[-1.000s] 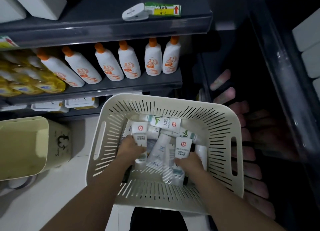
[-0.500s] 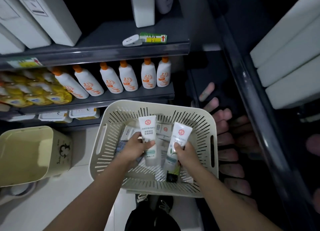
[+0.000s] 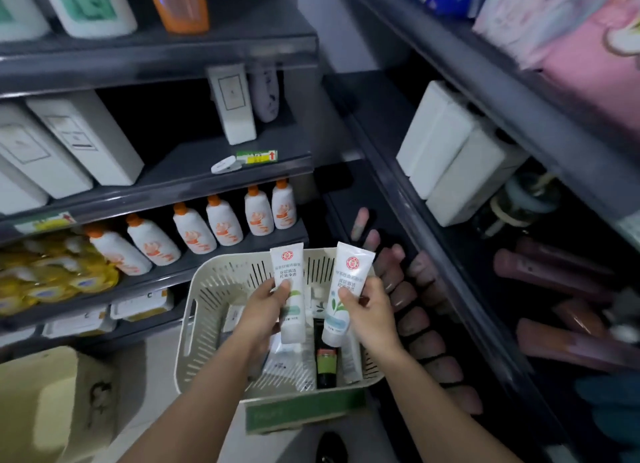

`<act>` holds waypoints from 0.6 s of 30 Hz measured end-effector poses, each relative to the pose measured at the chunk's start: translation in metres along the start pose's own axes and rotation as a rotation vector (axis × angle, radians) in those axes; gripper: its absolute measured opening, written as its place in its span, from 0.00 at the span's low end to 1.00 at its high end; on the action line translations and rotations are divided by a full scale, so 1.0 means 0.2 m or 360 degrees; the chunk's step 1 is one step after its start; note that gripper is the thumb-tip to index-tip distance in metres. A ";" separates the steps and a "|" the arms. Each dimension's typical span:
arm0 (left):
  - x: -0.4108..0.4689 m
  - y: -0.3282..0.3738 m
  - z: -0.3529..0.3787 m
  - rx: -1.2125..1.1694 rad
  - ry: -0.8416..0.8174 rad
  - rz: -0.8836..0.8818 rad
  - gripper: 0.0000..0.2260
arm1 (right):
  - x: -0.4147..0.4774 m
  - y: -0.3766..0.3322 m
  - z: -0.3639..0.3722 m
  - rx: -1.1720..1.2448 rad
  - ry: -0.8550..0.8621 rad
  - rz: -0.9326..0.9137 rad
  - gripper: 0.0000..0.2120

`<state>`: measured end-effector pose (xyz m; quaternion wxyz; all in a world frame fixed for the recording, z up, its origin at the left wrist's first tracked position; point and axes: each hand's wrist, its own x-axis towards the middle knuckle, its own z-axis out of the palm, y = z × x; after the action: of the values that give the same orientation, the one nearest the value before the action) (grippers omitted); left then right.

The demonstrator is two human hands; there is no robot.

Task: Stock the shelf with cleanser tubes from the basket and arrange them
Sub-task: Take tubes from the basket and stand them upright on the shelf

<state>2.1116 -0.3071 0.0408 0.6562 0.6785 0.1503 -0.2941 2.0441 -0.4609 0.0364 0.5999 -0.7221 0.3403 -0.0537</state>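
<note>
My left hand (image 3: 263,306) grips a white cleanser tube (image 3: 290,275) with a red logo, held upright above the cream slotted basket (image 3: 204,303). My right hand (image 3: 367,310) grips a second white cleanser tube (image 3: 348,279), tilted slightly right, beside the first. Both tubes are lifted clear of the basket. More tubes and a dark bottle (image 3: 326,365) lie in the basket's bottom. A row of pinkish tubes (image 3: 415,310) lies on the dark shelf just right of the basket.
Grey shelves on the left carry white bottles with orange caps (image 3: 221,225), yellow packs (image 3: 52,275) and white boxes (image 3: 79,140). The right shelving holds white boxes (image 3: 450,157) and dark pink tubes (image 3: 554,279). A cream bin (image 3: 45,403) stands on the floor at lower left.
Both hands have risen out of the basket, each with a tube taken from the pile. My view has tilted upward, so higher shelves now show.
</note>
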 end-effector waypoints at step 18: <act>-0.48 0.26 0.19 0.0402 -0.0884 0.0369 0.08 | -0.74 -0.17 -0.33 0.0161 0.0814 -0.0015 0.10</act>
<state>2.0587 -0.3325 0.1405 0.6118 0.6610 -0.1502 -0.4076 1.9146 -0.4319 0.1346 0.5294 -0.6558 0.4743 -0.2543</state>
